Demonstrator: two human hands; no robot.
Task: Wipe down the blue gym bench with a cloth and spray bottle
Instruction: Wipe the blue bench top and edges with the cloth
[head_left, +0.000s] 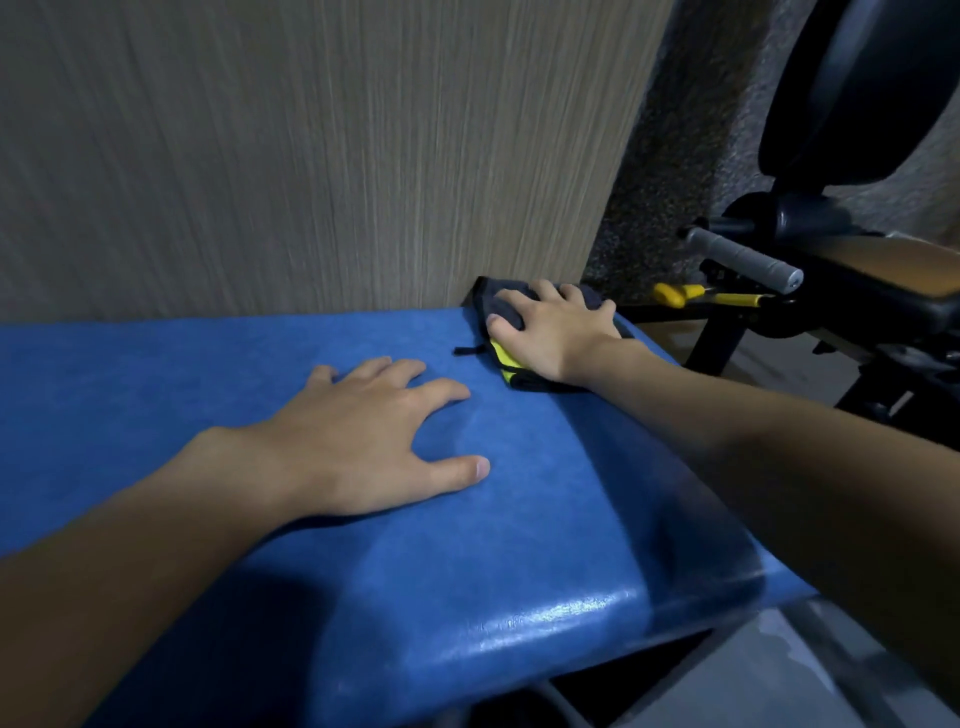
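Note:
The blue gym bench (519, 519) fills the lower half of the head view, its padded top glossy near the front right edge. A dark grey cloth with a yellow patch (506, 358) lies at the bench's far right corner. My right hand (556, 332) presses flat on that cloth, fingers spread over it. On the bare pad near the middle, my left hand (374, 431) rests with fingers splayed and holds nothing. No spray bottle is in view.
A wood-grain wall panel (311, 156) stands directly behind the bench. To the right is a black exercise machine (831, 291) with a grey handle (743, 254) and a yellow adjustment pin (717, 297). Pale floor (779, 686) shows at the bottom right.

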